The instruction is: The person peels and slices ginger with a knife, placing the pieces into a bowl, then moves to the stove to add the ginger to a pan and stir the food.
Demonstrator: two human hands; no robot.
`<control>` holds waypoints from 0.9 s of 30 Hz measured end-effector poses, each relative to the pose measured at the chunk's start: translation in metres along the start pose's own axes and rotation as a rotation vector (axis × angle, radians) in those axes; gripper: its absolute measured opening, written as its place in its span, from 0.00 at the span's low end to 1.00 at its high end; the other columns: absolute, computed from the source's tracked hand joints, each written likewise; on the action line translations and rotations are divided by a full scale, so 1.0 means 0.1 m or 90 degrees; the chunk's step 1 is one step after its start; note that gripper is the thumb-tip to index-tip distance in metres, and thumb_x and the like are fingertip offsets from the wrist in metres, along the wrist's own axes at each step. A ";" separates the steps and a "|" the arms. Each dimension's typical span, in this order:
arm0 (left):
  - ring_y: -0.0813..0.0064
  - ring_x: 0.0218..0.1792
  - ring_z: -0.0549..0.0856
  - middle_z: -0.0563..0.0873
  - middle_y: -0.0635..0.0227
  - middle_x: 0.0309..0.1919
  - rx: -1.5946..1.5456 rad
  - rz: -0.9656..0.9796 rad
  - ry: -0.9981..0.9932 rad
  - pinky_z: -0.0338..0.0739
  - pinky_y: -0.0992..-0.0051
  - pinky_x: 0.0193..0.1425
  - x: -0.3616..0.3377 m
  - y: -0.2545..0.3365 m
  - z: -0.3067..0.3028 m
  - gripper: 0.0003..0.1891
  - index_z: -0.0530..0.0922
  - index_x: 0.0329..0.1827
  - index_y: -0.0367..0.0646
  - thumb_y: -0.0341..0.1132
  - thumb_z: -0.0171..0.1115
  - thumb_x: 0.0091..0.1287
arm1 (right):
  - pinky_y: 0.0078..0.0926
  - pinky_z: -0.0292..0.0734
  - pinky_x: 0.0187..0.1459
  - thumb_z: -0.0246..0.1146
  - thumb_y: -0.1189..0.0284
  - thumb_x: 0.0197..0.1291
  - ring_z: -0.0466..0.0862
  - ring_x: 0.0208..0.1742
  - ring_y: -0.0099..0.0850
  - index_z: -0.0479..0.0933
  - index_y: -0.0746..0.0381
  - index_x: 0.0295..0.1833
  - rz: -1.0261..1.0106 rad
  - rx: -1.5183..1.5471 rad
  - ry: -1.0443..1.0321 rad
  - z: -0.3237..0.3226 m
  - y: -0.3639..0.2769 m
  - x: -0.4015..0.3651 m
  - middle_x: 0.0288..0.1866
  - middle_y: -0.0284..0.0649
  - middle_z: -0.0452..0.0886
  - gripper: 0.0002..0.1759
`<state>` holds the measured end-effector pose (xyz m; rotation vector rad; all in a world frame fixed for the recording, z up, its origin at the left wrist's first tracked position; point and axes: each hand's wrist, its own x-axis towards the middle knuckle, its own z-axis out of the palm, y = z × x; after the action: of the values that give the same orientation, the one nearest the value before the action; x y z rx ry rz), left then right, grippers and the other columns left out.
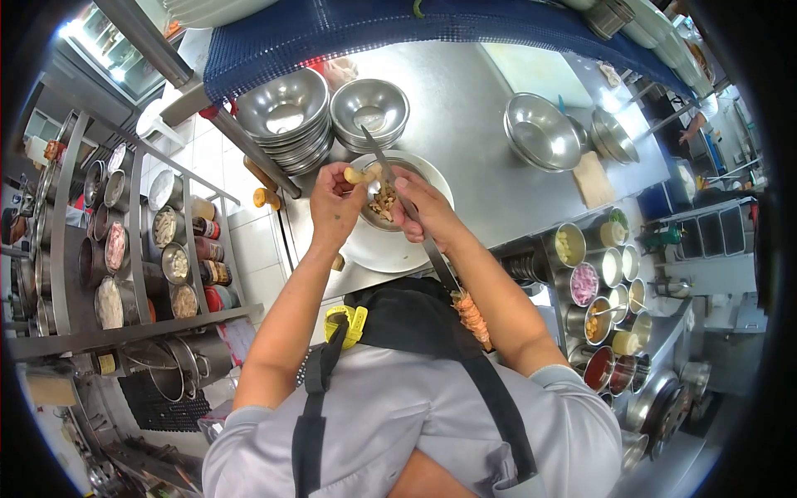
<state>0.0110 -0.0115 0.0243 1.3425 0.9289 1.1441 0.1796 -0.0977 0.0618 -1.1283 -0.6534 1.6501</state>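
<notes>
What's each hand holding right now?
Left hand: closed on a pale food piece.
Right hand: closed on a knife.

Pretty bright and even overhead light, glare on the steel counter [465,108], heavy fisheye warping with black vignetted corners.

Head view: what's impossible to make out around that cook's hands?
Pale piece: mostly covered by left hand fingers; kind unclear.
Bowl contents: chopped bits too small, partly behind right hand.
Knife: middle hidden inside right hand.
Corners: cut off by dark lens rim.
</notes>
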 end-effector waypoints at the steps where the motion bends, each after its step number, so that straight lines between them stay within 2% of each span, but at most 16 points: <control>1: 0.81 0.38 0.85 0.85 0.69 0.41 -0.009 -0.009 -0.006 0.81 0.81 0.45 0.00 -0.01 0.00 0.17 0.74 0.53 0.38 0.22 0.69 0.64 | 0.17 0.58 0.15 0.58 0.54 0.76 0.64 0.14 0.17 0.50 0.54 0.85 0.003 0.020 -0.001 -0.01 0.00 0.00 0.26 0.34 0.77 0.41; 4: 0.80 0.39 0.86 0.85 0.67 0.42 -0.058 -0.034 -0.014 0.83 0.79 0.45 -0.03 0.04 0.05 0.16 0.74 0.53 0.37 0.22 0.68 0.65 | 0.19 0.54 0.15 0.61 0.55 0.75 0.63 0.14 0.17 0.54 0.56 0.84 -0.003 -0.035 0.016 0.09 0.01 0.00 0.26 0.32 0.75 0.39; 7: 0.79 0.39 0.86 0.85 0.67 0.42 -0.239 -0.147 0.012 0.86 0.76 0.46 -0.05 0.15 0.08 0.14 0.74 0.52 0.37 0.22 0.67 0.66 | 0.18 0.53 0.15 0.61 0.56 0.75 0.63 0.14 0.16 0.58 0.57 0.82 -0.037 -0.061 0.004 0.10 0.01 0.00 0.26 0.31 0.75 0.37; 10: 0.78 0.39 0.87 0.85 0.66 0.42 -0.268 -0.159 0.052 0.88 0.72 0.46 -0.01 0.11 0.03 0.13 0.75 0.51 0.38 0.22 0.66 0.66 | 0.17 0.53 0.15 0.61 0.56 0.76 0.62 0.14 0.16 0.62 0.57 0.81 -0.038 -0.035 0.026 0.02 0.01 0.03 0.27 0.31 0.76 0.35; 13: 0.79 0.39 0.86 0.86 0.66 0.42 -0.242 -0.133 0.034 0.86 0.75 0.46 0.01 0.09 -0.05 0.13 0.76 0.52 0.38 0.22 0.67 0.66 | 0.16 0.56 0.15 0.59 0.55 0.76 0.64 0.15 0.16 0.55 0.57 0.84 -0.053 -0.096 0.053 -0.09 -0.04 0.04 0.27 0.31 0.75 0.39; 16: 0.80 0.39 0.87 0.86 0.67 0.42 -0.051 0.005 0.006 0.84 0.78 0.46 0.02 0.00 -0.06 0.13 0.77 0.51 0.37 0.22 0.68 0.66 | 0.17 0.57 0.16 0.60 0.55 0.75 0.64 0.16 0.15 0.50 0.58 0.85 0.005 -0.174 0.104 0.06 -0.03 0.01 0.26 0.31 0.75 0.43; 19: 0.78 0.40 0.88 0.87 0.66 0.42 0.065 0.032 0.019 0.83 0.79 0.47 -0.04 0.08 0.00 0.13 0.77 0.50 0.36 0.22 0.68 0.65 | 0.16 0.58 0.17 0.61 0.54 0.74 0.64 0.17 0.15 0.47 0.58 0.86 -0.079 -0.218 0.021 0.19 0.04 0.00 0.26 0.32 0.75 0.45; 22: 0.75 0.41 0.90 0.88 0.63 0.41 0.162 0.064 0.044 0.84 0.76 0.48 -0.08 0.07 0.03 0.14 0.77 0.50 0.35 0.23 0.70 0.64 | 0.18 0.67 0.28 0.62 0.54 0.73 0.73 0.27 0.19 0.47 0.65 0.85 -0.053 -0.260 -0.004 0.21 0.01 -0.01 0.31 0.31 0.78 0.47; 27: 0.70 0.40 0.91 0.88 0.60 0.39 0.197 0.092 0.061 0.85 0.73 0.47 -0.12 0.09 0.06 0.14 0.78 0.48 0.36 0.23 0.71 0.61 | 0.18 0.71 0.35 0.62 0.55 0.73 0.76 0.32 0.19 0.47 0.67 0.85 -0.056 -0.260 -0.003 0.24 -0.01 -0.02 0.33 0.33 0.79 0.48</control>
<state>0.0135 -0.0251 0.0323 1.6370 1.1275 1.2184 0.1585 -0.0966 0.0736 -1.3615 -1.0609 1.4817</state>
